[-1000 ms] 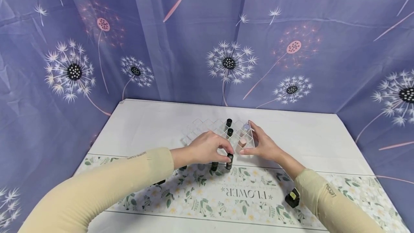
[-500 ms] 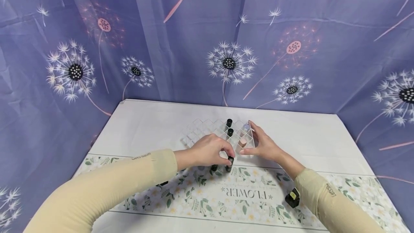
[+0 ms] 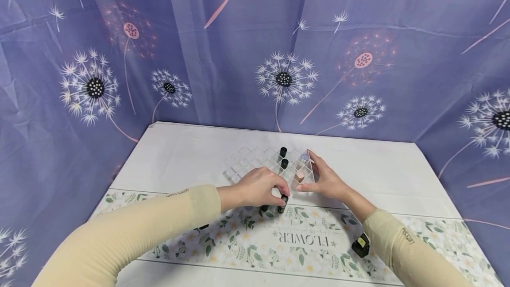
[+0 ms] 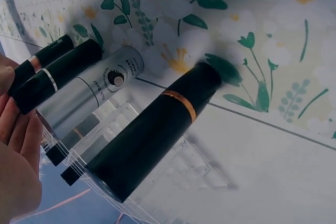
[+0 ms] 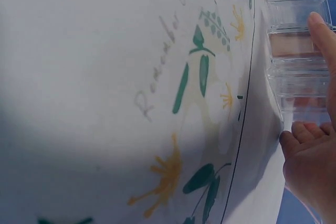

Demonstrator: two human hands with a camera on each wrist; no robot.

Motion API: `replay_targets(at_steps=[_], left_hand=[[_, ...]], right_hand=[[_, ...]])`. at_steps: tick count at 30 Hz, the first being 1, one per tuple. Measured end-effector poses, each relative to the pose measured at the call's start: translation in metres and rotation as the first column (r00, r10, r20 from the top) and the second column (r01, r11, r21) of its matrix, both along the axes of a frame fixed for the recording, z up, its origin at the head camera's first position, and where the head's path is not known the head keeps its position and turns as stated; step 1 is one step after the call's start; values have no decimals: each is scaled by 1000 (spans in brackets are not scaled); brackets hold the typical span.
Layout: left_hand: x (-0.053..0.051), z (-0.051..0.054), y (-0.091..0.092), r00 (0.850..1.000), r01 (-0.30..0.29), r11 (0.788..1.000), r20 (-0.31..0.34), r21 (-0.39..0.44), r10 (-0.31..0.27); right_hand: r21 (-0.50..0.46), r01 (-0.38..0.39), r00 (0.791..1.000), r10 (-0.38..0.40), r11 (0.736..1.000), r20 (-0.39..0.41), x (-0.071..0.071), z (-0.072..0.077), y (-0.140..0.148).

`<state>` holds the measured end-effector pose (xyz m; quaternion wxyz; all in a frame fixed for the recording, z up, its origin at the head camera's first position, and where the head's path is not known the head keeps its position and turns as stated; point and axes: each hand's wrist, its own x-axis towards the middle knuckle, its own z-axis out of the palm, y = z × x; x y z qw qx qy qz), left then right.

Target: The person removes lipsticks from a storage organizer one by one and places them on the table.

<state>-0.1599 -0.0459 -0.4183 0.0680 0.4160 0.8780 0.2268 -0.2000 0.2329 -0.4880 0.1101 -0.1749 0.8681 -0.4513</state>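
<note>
A blue-purple cloth with dandelions (image 3: 223,56) hangs behind a white worktop (image 3: 358,163) that has a flower band (image 3: 239,247) nearer its front edge. The left hand (image 3: 260,186) pinches a small black tube (image 3: 281,210) between thumb and fingers, just in front of the near edge of a see-through plastic rack (image 3: 249,160). The tube looks light, hard and smooth, so it could slip; its top end seems best to hold. The right hand (image 3: 328,180) grips the rack's right end, thumb and fingers apart around it. Two black-topped tubes (image 3: 284,164) stand in the rack. A black neighbour tube (image 3: 264,208), a silver tube (image 4: 97,90) and a gold-ringed black tube (image 4: 157,129) sit close by and could get bumped. A black thing with a yellow patch (image 3: 361,246) is beside the right sleeve (image 3: 392,234).
</note>
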Motion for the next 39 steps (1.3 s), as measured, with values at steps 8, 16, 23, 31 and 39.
replay_targets(at_steps=[8,16,23,31,39], left_hand=[[1,2,-1,1000,-2,1000,-11,-11,2],[1,4,-4,1000,-10,1000,-1,-26,10],[0,12,-13,998,-38,999,46,-10,38],[-5,28,-31,996,-70,998,56,7,69],[-12,46,-53,993,-116,993,29,18,116]], right_hand=[[7,-4,1000,4,1000,-7,0,2,-2],[13,-2,1000,2,1000,-14,0,3,-1],[22,-1,1000,2,1000,-16,1,1,1],[13,-1,1000,1,1000,-7,1,0,0],[27,0,1000,0,1000,6,1,1,-1]])
